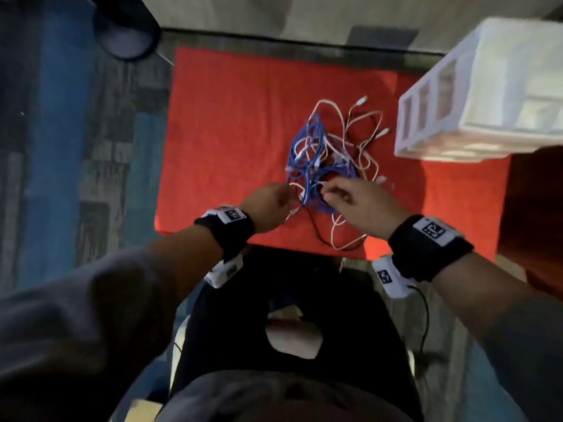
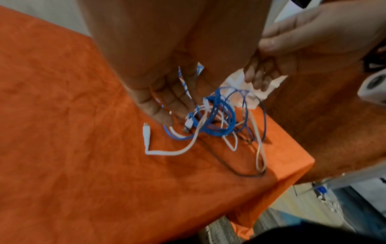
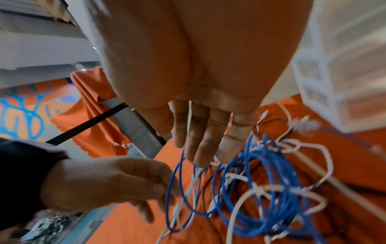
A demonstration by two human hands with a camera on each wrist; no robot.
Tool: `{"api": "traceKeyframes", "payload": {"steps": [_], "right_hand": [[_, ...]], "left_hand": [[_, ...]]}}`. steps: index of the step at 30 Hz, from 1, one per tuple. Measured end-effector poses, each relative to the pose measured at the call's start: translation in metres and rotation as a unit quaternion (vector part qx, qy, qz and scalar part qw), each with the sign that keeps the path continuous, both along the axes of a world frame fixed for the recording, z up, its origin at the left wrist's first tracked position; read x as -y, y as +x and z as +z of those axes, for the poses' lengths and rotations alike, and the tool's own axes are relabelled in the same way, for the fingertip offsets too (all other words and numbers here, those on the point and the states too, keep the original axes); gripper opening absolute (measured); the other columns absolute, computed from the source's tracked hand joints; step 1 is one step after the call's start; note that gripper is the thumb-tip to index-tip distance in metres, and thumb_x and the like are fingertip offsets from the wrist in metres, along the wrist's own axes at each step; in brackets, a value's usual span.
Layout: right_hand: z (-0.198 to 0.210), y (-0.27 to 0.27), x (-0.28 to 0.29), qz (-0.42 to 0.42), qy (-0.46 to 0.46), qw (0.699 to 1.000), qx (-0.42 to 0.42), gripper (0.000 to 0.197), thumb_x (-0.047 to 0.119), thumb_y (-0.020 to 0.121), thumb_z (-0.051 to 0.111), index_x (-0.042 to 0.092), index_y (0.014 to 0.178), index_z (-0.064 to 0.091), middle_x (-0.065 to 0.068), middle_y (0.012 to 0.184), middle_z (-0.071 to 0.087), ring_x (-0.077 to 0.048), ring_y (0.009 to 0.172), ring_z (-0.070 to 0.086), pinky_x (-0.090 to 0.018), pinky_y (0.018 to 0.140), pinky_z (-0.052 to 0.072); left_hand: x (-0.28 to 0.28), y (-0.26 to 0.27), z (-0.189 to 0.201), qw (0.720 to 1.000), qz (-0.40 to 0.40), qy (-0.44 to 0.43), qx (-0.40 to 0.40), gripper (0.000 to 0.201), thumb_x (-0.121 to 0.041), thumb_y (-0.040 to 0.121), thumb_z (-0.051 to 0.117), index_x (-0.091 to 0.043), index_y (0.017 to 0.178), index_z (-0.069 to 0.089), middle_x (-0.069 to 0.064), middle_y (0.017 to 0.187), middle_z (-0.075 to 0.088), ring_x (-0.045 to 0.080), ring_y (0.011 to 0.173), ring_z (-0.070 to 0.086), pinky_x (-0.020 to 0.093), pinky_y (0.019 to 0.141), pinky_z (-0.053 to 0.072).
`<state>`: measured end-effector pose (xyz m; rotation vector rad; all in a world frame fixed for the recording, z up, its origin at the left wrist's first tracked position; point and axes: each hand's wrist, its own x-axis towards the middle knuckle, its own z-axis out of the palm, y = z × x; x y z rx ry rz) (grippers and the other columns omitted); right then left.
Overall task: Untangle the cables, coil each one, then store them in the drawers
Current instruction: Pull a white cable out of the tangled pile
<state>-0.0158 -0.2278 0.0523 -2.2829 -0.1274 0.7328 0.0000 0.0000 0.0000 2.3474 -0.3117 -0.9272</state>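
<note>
Two hands are set at the near edge of one knot of cables (image 1: 323, 159), which lies on the orange cloth (image 1: 231, 123) just ahead of the person. The blue cable (image 1: 307, 147) forms the dense core of the heap; white cables (image 1: 362, 138) loop out toward the white drawer unit (image 1: 475, 95), which stands at the far right of the cloth, near the heap but apart from it.

The left hand (image 1: 268, 205) is seen at the heap's left side. In its wrist view the fingers (image 2: 167, 102) hang down with strands running between them, but whether anything is truly gripped cannot be told. The right hand (image 1: 359, 202) reaches in from the right; from above its fingertips appear closed on a white strand, while its wrist view shows fingers (image 3: 204, 140) held straight and close together with a white strand between two of them — so the grip cannot be settled.

A white plug end (image 2: 147, 132) lies free on the cloth just beside the left hand's fingertips, its lead curving back toward the knot. The left hand is judged nearer to this loose end. It could be drawn out leftward — away from the blue core — while the right hand steadies the heap. No cable has been coiled yet.
</note>
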Motion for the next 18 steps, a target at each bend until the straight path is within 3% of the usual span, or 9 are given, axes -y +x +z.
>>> {"api": "traceKeyframes", "payload": {"steps": [3, 7, 12, 15, 18], "right_hand": [[-0.035, -0.007, -0.014, -0.004, 0.043, 0.999, 0.012, 0.014, 0.026, 0.098, 0.062, 0.023, 0.109, 0.069, 0.008, 0.093, 0.069, -0.008, 0.081, 0.064, -0.030, 0.081, 0.052], [-0.078, -0.021, -0.029, -0.013, 0.079, 0.996, 0.049, 0.026, 0.024, 0.094, 0.068, 0.027, 0.120, 0.069, 0.009, 0.095, 0.069, -0.005, 0.085, 0.063, -0.013, 0.078, 0.047], [-0.117, -0.017, -0.026, -0.004, 0.044, 0.990, 0.130, 0.018, 0.030, 0.093, 0.068, 0.026, 0.111, 0.068, 0.011, 0.090, 0.069, -0.007, 0.085, 0.062, -0.033, 0.080, 0.051], [-0.129, -0.021, -0.023, -0.024, 0.063, 0.982, 0.174, 0.015, 0.022, 0.093, 0.068, 0.024, 0.108, 0.070, 0.009, 0.093, 0.071, -0.007, 0.090, 0.064, -0.027, 0.085, 0.048], [-0.135, -0.028, -0.021, -0.024, 0.060, 0.974, 0.217, 0.016, 0.021, 0.095, 0.067, 0.026, 0.110, 0.070, 0.011, 0.095, 0.071, -0.007, 0.096, 0.063, -0.024, 0.089, 0.046]], "left_hand": [[-0.001, -0.006, -0.040, 0.999, -0.021, -0.025, -0.001, 0.042, -0.045, 0.083, 0.043, -0.017, 0.100, 0.068, 0.008, 0.097, 0.070, 0.031, 0.087, 0.066, 0.039, 0.079, 0.054], [-0.004, -0.013, -0.077, 0.996, -0.040, -0.077, 0.034, 0.022, -0.035, 0.089, 0.057, -0.019, 0.095, 0.071, -0.005, 0.083, 0.067, 0.019, 0.076, 0.066, 0.026, 0.070, 0.047], [-0.003, -0.009, -0.100, 0.985, -0.072, -0.119, 0.100, 0.029, -0.041, 0.094, 0.058, -0.017, 0.106, 0.069, -0.004, 0.086, 0.070, 0.007, 0.072, 0.063, 0.028, 0.068, 0.052], [-0.003, -0.015, -0.105, 0.976, -0.155, -0.066, 0.142, 0.037, -0.050, 0.086, 0.064, -0.024, 0.113, 0.065, -0.004, 0.105, 0.065, 0.013, 0.091, 0.065, 0.035, 0.082, 0.054], [-0.002, -0.024, -0.107, 0.958, -0.179, -0.018, 0.224, 0.031, -0.045, 0.085, 0.065, -0.028, 0.111, 0.065, -0.006, 0.107, 0.062, 0.015, 0.093, 0.064, 0.036, 0.080, 0.052]]}}
